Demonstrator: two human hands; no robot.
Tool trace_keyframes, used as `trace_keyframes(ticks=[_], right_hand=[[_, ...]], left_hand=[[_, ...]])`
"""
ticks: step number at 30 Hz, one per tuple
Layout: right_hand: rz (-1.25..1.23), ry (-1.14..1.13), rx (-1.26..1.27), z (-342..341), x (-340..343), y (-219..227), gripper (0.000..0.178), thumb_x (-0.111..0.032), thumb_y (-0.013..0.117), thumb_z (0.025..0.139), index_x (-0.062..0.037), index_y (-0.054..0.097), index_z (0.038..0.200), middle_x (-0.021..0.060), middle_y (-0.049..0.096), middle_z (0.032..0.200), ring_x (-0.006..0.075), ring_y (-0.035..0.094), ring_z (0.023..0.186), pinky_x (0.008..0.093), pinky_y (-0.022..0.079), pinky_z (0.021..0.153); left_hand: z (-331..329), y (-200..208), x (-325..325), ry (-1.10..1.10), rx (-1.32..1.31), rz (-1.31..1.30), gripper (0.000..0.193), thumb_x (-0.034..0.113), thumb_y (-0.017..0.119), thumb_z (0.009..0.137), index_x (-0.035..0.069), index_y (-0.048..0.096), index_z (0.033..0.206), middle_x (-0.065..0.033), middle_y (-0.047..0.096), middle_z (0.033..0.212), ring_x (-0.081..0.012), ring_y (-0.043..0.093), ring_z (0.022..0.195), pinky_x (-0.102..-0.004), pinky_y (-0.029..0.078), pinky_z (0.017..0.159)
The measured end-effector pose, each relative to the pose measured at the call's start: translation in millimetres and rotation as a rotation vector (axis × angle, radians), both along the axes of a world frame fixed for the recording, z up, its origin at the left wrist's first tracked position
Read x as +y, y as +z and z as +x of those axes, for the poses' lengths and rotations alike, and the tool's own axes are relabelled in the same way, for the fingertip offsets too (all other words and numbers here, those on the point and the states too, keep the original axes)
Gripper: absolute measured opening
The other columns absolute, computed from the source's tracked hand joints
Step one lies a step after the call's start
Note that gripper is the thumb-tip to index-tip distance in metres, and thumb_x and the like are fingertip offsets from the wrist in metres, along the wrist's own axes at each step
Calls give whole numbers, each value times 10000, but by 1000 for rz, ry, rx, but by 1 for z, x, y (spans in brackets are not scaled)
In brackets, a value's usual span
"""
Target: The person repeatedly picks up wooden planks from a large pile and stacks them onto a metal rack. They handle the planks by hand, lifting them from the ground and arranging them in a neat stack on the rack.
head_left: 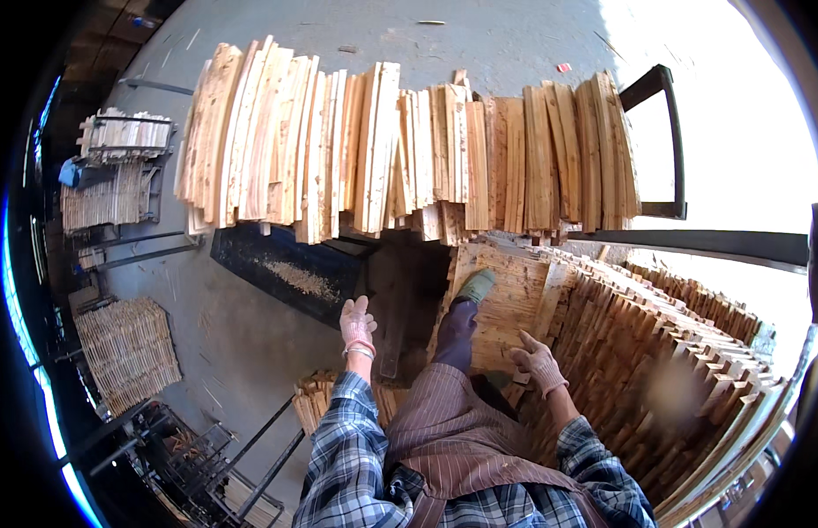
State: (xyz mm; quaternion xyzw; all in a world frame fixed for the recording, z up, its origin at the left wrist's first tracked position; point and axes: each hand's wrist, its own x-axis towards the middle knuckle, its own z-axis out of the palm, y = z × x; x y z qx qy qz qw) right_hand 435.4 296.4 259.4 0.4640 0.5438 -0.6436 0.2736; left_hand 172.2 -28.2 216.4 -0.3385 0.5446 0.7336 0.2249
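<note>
My left hand [358, 324], in a pale work glove with a band at the wrist, hangs in the air with nothing in it. Its fingers are partly stretched out. Over on the right, my right hand [537, 362] wears a similar glove, fingers apart and nothing held. It is nearest to a tall stack of wooden boards [620, 352] beside it. In front of me a long row of rough boards [294, 145] rests on a rack, beyond the reach of both hands. My green shoe [476, 285] is on a wooden platform [501, 321].
A dark panel [290, 273] strewn with wood shavings lies beneath the row's left part. Black metal frames stand at the right [677, 145] and lower left [264, 471]. More stacked wood [127, 352] sits at the far left. A metal beam [708, 246] extends rightward.
</note>
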Motion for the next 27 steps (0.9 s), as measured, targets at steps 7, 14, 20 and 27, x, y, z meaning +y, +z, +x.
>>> trace_keyframes(ticks=[7,14,20,27], right_hand=[[53,58,-59,-26,31,-56,676,-298,647,797,-46,420,1382,111,652,908,155,607,730,275,485,656],[-124,-341,-188,-44,57,-50,692,-180,632,861,-8,288,1436,-7,568,759,87,491,628,238,421,549],[-160,-499,-156,-44,66,-55,698,-136,639,860,-7,272,1441,-21,528,743,73,459,596,230,389,490],[-260,-622,-165,-64,76,-113,726,-65,632,851,-23,233,1456,-11,498,720,77,426,564,223,366,466]], left_hand=[[-32,-19,63,-202,-114,-187,384,221,736,804,123,550,1124,-25,565,834,-130,528,610,-277,445,505],[-11,-44,136,-392,-239,-40,487,132,695,834,59,482,1266,-20,568,828,-132,549,624,-273,486,532],[1,-47,155,-485,-311,-207,531,118,703,820,38,462,1287,-21,587,845,-101,548,616,-259,481,523],[-3,-76,162,-566,-294,-345,662,129,722,803,-1,393,1362,-52,602,965,-117,575,704,-253,501,601]])
